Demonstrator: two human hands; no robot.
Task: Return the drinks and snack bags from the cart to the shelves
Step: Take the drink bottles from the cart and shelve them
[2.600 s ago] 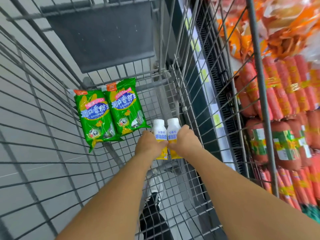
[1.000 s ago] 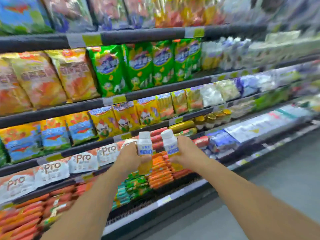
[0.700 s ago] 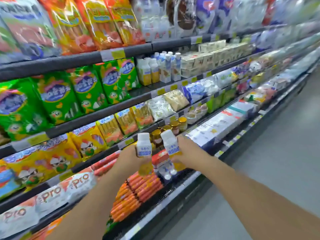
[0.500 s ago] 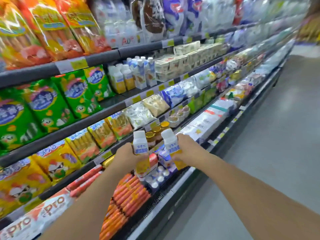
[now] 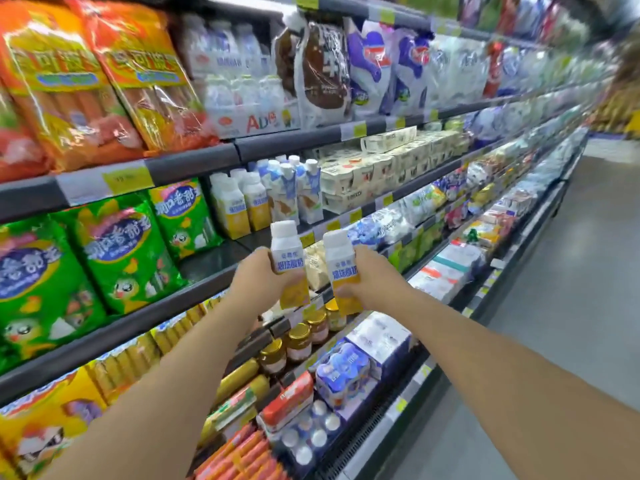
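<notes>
My left hand (image 5: 258, 277) is shut on a white-and-yellow drink bottle (image 5: 288, 261) held upright. My right hand (image 5: 370, 277) is shut on a second identical drink bottle (image 5: 341, 268), tilted slightly left. Both bottles hang in the air in front of the shelves. Just above and behind them, matching white-and-yellow bottles (image 5: 239, 206) stand in a row on a dark shelf (image 5: 214, 259), with a bare patch of shelf in front of them. Green snack bags (image 5: 121, 247) stand on the same shelf to the left. The cart is out of view.
Blue-and-white cartons (image 5: 298, 192) and cream yogurt packs (image 5: 374, 171) stand right of the matching bottles. Orange sausage bags (image 5: 86, 84) fill the shelf above. Glass jars (image 5: 298, 337) and blue multipacks (image 5: 349, 372) sit below my hands. The grey aisle floor (image 5: 571, 306) runs along the right.
I lifted both bottles out of the cart and turned to the shelves. Since then my hands have risen and moved right along the aisle toward the row of matching bottles.
</notes>
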